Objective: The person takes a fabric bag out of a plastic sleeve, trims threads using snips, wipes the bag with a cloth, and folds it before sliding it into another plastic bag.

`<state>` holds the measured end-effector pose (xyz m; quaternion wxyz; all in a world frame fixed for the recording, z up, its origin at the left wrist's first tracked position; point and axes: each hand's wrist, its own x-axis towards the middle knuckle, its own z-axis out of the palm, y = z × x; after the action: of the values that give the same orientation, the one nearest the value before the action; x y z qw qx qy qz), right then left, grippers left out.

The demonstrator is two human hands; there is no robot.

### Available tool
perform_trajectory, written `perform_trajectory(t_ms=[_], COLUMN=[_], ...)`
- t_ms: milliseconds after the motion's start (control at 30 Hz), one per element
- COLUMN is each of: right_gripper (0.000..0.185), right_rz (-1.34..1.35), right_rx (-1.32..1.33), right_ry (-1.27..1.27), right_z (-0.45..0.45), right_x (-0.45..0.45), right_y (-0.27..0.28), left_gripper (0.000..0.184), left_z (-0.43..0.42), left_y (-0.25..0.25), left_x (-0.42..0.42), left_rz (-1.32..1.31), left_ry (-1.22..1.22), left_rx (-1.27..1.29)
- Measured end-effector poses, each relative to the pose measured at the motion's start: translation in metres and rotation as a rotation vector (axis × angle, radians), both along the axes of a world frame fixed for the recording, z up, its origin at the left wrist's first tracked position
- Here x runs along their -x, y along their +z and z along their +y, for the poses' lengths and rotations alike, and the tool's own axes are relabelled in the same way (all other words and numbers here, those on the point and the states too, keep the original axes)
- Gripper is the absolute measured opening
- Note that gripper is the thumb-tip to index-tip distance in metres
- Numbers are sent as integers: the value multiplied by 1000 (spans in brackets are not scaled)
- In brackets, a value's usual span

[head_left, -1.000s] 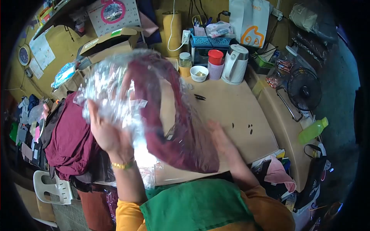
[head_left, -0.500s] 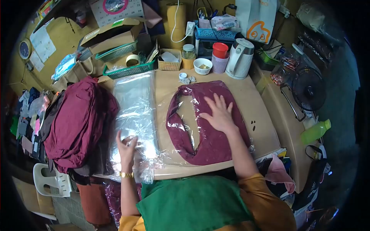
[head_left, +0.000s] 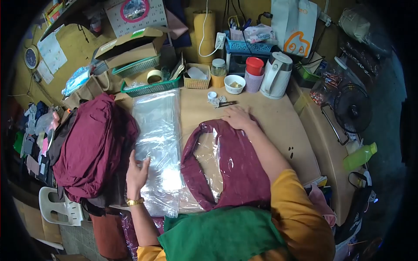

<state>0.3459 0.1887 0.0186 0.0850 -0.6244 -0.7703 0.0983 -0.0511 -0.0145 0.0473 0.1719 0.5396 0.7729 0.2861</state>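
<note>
A maroon shoulder bag [head_left: 244, 174] lies flat on the table in a clear plastic sleeve, its strap curving toward the left. My right hand [head_left: 237, 116] rests on the bag's far edge with the fingers stretched out; part of the bag is under my forearm. Over the left edge of a stack of clear plastic sleeves [head_left: 159, 117], my left hand [head_left: 138, 170] is held with thumb and fingers apart, gripping nothing. Left of the stack is a pile of maroon bags [head_left: 91, 143].
A small dark tool [head_left: 227, 104] lies beside a white cap [head_left: 212, 95]. Along the back stand a green basket [head_left: 152, 88], a jar [head_left: 218, 68], a white bowl [head_left: 234, 85], a red-lidded cup [head_left: 254, 69] and a kettle [head_left: 277, 76]. A fan [head_left: 352, 108] and green bottle [head_left: 360, 156] are at right.
The wrapped bag has slid toward me, uncovering the dark tool behind it. My right hand has moved from the bag's middle to its far edge. My left hand's fingers have straightened.
</note>
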Motion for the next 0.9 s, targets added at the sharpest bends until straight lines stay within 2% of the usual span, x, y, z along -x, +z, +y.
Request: perform_trajectory(t_ms=[67,100,167,200,267,300,367,400,467,533,567,600,633,667,733,800,867,900], right_gripper=[48,49,51,52,57,60,63,66,67,69,70,71,73,73,74,74,74,73], right_rz=[71,115,153,158,87,15,-25,-61,-70,-80,-99,-119,-109,-109,-121,-121,-106,-70], right_rx=[-90,-31,58,10,-50,-55,-64,-76,-91,-107,-95,-94,-60,-53,-84,-83,-129,-138], right_ry=[62,102,126,112,63,26,-17,-69,-59,-22,-45,-68,-79,-55,-93,-84,-51,-38], right_z=[19,24,25,8,-45,-72,-100,-107,-97,-85,-80,-76,-72,-70,-65,-59,-53,-50], right_x=[7,14,20,21,20,20,14,9,-1,-4,-1,3,5,9,14,14,8,6], right_y=[-19,-13,-7,2,32,38,20,15,-10,-17,-16,-15,-13,-14,-15,-15,-21,-22], left_gripper=[71,71,51,51,38,38,35,35,45,57,69,75,72,77,95,98,94,88], left_z=[9,13,13,13,19,21,30,37,47,38,24,19,1,-18,-37,-43,-53,-60], left_y=[-10,-9,-9,-17,-39,-38,-34,-42,-64,-61,-29,-33,-6,20,-28,-41,-60,-65], left_x=[-5,-5,3,10,21,19,11,18,48,62,59,79,46,10,13,7,42,54], left_rz=[128,126,61,63,17,15,-327,-330,-224,64,-44,-422,-563,-700,-291,-24,-507,-602], left_ry=[34,37,16,20,-40,-31,13,21,45,324,277,188,203,216,-100,-180,67,37], left_rx=[-4,-11,128,133,-272,-269,-323,-317,-433,-322,-59,183,84,-15,-114,-368,-74,-115])
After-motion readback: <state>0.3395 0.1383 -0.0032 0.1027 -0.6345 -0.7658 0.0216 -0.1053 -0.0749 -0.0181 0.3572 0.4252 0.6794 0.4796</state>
